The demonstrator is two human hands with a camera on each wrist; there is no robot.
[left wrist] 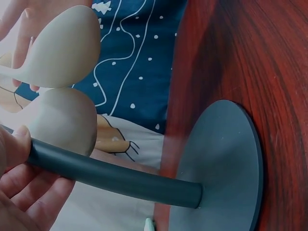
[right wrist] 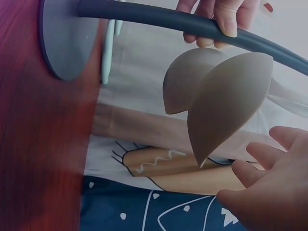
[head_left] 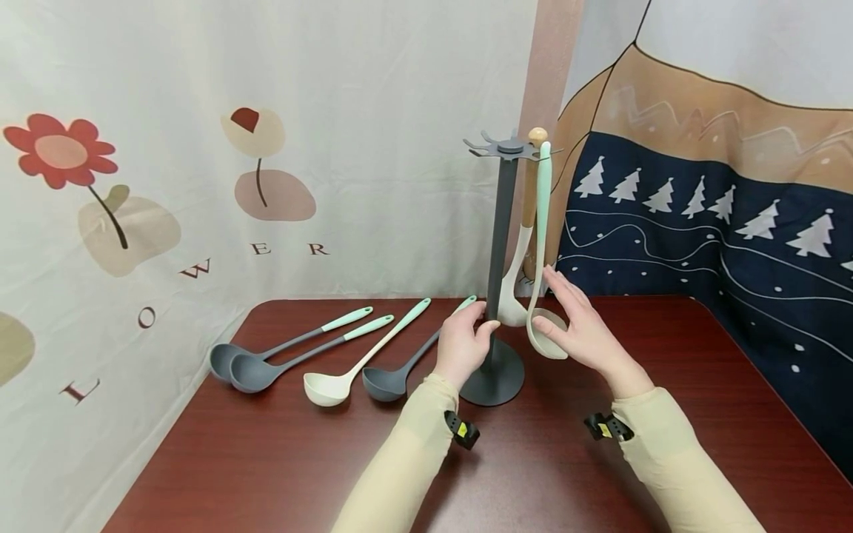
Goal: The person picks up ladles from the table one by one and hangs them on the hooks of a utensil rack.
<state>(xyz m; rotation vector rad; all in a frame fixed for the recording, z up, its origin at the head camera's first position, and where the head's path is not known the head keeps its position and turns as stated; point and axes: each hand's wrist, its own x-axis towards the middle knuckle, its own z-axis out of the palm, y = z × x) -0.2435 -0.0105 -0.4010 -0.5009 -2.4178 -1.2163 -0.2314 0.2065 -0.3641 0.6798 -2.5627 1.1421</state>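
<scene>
Clasping pole (head_left: pixel 504 222) of utensil rack (head_left: pixel 511 146) in curled fingers of left hand (head_left: pixel 463 344); holding right hand (head_left: pixel 589 329), fingers apart, just beside mint-handled ladle (head_left: pixel 543 207), hung at top. Could swing against wooden-handled ladle (head_left: pixel 529 196) if nudged, or drop if poorly hooked.

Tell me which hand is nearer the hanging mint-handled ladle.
Right. The right hand is beside the hanging mint-handled ladle, on its right; the left hand, left of it, grips the gray stand post.
</scene>
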